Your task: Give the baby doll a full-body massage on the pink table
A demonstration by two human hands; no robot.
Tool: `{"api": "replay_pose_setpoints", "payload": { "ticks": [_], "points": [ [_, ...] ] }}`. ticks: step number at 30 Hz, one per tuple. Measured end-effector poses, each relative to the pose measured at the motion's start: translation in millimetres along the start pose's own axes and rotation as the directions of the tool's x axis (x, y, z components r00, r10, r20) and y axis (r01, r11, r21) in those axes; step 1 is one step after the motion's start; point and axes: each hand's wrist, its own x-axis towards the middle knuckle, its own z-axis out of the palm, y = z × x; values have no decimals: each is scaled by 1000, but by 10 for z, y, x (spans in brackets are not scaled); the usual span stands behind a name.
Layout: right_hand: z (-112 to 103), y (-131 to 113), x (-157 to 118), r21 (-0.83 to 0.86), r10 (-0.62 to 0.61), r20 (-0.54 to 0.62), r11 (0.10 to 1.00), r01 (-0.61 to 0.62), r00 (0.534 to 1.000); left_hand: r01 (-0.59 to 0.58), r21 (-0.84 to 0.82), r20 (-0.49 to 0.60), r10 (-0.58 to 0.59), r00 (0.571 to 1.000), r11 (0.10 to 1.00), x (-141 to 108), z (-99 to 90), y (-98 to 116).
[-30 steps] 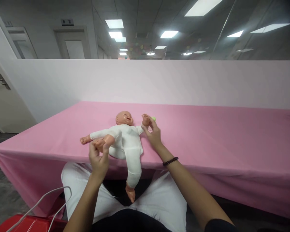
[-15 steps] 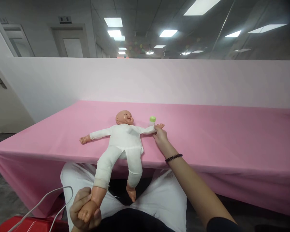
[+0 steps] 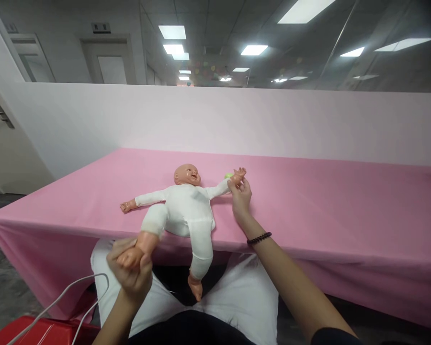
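Note:
A baby doll (image 3: 188, 206) with a white cloth body lies face up on the pink-covered table (image 3: 309, 206), its legs toward me. My left hand (image 3: 131, 268) is closed around the foot on the left side, holding that leg raised with the knee bent. The other leg hangs over the table's front edge. With my right hand (image 3: 241, 196) I grip the doll's arm near the wrist, and its small hand is lifted off the cloth. Behind that arm a green cap (image 3: 229, 175) shows; the container under it is mostly hidden.
A white wall (image 3: 215, 120) with glass above it rises behind the table. Below left are a red object (image 3: 39, 330) and a white cable (image 3: 62, 292). My legs in white trousers (image 3: 251, 297) are under the table's front edge. A door (image 3: 14, 143) stands at far left.
My left hand has lifted the doll's foot up and toward the table, bending its knee. My right hand has raised the doll's wrist slightly, so its arm now covers most of the green-capped container.

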Motion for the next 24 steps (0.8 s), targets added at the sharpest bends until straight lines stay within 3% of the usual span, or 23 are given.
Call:
{"api": "replay_pose_setpoints", "payload": {
  "ticks": [3,5,7,9,12,13,15,17,19,21,24],
  "points": [
    [55,-87,-140,-62,-180,206,978,197,962,-28,-57,190,38,981,998,359,457,246],
    [58,-93,-218,-119,-227,376,950,290,898,17,-79,365,14,931,997,512,717,314],
    [43,-67,-265,-173,-265,549,892,418,792,65,-57,484,-30,874,996,580,915,312],
    [26,-29,-279,-177,-323,687,794,581,651,86,-12,552,-65,831,996,582,1044,283],
    [20,10,-265,-115,-418,793,614,781,444,69,47,604,-83,793,997,538,1123,265],
    [24,16,-258,-94,-437,809,563,821,393,59,56,613,-81,786,997,526,1128,268],
    [31,24,-250,-71,-461,822,497,865,333,51,52,613,-72,787,997,513,1119,272],
    [33,37,-247,-79,-469,816,487,870,337,53,11,591,-49,805,999,508,1092,259],
    [24,56,-238,-123,-468,782,530,839,411,39,-50,544,-5,839,998,493,1042,224],
    [8,77,-215,-192,-471,699,600,776,537,-14,-97,454,57,889,995,454,956,181],
    [-10,88,-151,-279,-447,481,737,615,754,-132,-144,266,167,949,981,348,740,144]
  ]
}}
